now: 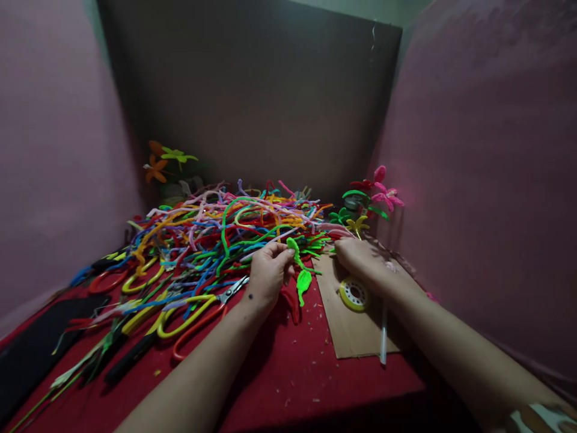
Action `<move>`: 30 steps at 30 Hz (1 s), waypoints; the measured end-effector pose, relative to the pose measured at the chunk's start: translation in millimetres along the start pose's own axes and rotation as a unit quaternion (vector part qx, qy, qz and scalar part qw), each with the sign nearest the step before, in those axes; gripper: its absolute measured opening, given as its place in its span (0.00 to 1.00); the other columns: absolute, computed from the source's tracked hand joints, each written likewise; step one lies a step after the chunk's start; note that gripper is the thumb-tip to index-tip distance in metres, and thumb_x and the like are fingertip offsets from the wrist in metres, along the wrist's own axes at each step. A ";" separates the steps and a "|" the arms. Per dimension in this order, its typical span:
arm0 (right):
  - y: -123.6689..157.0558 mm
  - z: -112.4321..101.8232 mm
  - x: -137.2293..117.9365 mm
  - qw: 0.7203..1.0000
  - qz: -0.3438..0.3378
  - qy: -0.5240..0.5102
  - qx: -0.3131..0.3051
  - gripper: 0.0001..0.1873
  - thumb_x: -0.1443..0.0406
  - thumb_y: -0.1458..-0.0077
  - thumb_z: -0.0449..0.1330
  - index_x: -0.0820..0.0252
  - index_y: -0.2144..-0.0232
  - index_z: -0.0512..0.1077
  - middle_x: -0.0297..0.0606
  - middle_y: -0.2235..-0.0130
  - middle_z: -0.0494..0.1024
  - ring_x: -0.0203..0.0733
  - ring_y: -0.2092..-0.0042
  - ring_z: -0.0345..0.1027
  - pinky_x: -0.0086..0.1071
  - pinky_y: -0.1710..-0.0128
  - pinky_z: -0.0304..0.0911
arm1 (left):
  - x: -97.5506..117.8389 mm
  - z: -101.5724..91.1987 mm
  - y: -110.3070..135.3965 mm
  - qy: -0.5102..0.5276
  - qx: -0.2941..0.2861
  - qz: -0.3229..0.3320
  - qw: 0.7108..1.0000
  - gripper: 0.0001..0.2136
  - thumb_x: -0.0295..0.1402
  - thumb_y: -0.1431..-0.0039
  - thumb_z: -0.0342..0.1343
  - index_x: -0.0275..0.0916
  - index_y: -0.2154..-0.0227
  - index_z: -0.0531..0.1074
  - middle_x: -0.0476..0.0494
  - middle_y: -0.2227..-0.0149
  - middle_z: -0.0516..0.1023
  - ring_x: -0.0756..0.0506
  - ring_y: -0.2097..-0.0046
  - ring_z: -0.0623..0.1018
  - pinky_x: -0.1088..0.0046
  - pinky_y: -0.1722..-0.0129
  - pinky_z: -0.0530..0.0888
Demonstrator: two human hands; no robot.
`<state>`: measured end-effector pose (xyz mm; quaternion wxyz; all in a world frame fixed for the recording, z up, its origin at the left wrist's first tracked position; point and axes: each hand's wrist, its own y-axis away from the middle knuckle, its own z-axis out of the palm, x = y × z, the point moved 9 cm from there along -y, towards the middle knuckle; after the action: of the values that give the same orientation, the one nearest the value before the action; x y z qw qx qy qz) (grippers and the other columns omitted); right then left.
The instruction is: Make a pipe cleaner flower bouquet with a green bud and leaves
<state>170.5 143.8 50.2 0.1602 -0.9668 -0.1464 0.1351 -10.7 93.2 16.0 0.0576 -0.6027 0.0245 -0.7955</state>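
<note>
My left hand (270, 267) pinches a bright green pipe-cleaner leaf sprig (295, 249) between thumb and fingers. Its lower leaf (303, 281) hangs free above the red cloth. Over the back of a piece of cardboard (342, 337), my right hand (354, 252) is curled with its fingertips turned away; what it grips, if anything, is hidden. Beyond both hands lies a large tangled heap of coloured pipe cleaners (252, 219). A roll of yellow tape (354, 294) rests on the cardboard beneath my right wrist.
Scissors with yellow and red handles (189, 316) lie left of my left forearm. A translucent stick (383, 334) crosses the cardboard's front edge. Pipe-cleaner flowers stand at the back, orange ones (155, 168) left and pink ones (386, 195) right. Pink walls close in both sides.
</note>
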 end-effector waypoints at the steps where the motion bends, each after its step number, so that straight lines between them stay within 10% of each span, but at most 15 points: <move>1: 1.9 -7.2 6.1 0.999 0.012 -0.045 0.023 0.14 0.69 0.51 0.51 0.58 0.65 0.74 0.39 0.71 0.78 0.41 0.66 0.70 0.30 0.68 0.61 | 0.6 0.2 0.7 -0.005 0.000 -0.001 1.000 0.06 0.31 0.56 0.57 0.37 0.77 0.64 0.57 0.89 0.65 0.56 0.89 0.59 0.82 0.89 0.56; 7: 24.5 -23.1 7.7 0.942 0.054 -0.326 0.051 0.11 0.60 0.52 0.55 0.63 0.76 0.68 0.32 0.83 0.66 0.32 0.83 0.59 0.27 0.85 0.54 | 7.4 15.0 11.4 -0.049 -0.045 0.006 0.998 0.06 0.32 0.55 0.57 0.37 0.77 0.65 0.55 0.87 0.67 0.56 0.87 0.62 0.81 0.88 0.58; 10: 28.5 -7.1 -10.0 0.800 0.090 -0.593 0.021 0.09 0.63 0.60 0.62 0.62 0.79 0.65 0.27 0.84 0.63 0.29 0.86 0.53 0.24 0.88 0.46 | 13.1 20.4 15.7 -0.092 -0.054 0.034 0.994 0.06 0.33 0.54 0.56 0.36 0.78 0.66 0.55 0.87 0.66 0.56 0.86 0.61 0.82 0.87 0.58; 13: 29.0 -1.6 -29.6 0.753 0.078 -0.653 0.018 0.07 0.66 0.60 0.62 0.61 0.80 0.65 0.26 0.85 0.64 0.28 0.86 0.53 0.24 0.88 0.45 | 14.7 20.5 15.6 -0.120 -0.048 0.040 0.991 0.06 0.32 0.52 0.55 0.36 0.78 0.66 0.55 0.87 0.66 0.56 0.87 0.61 0.82 0.87 0.56; 30: 54.9 -8.3 -48.2 0.906 0.005 -0.412 0.097 0.08 0.66 0.53 0.57 0.60 0.81 0.65 0.30 0.80 0.62 0.32 0.76 0.54 0.27 0.76 0.51 | 5.8 20.4 12.1 -0.233 -0.041 0.032 0.971 0.04 0.29 0.55 0.54 0.37 0.81 0.67 0.53 0.86 0.68 0.52 0.84 0.68 0.79 0.82 0.62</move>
<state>141.8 76.2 49.0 0.1785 -0.8054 -0.1807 0.5356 8.1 81.2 25.8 0.0624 -0.7721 0.0628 -0.6293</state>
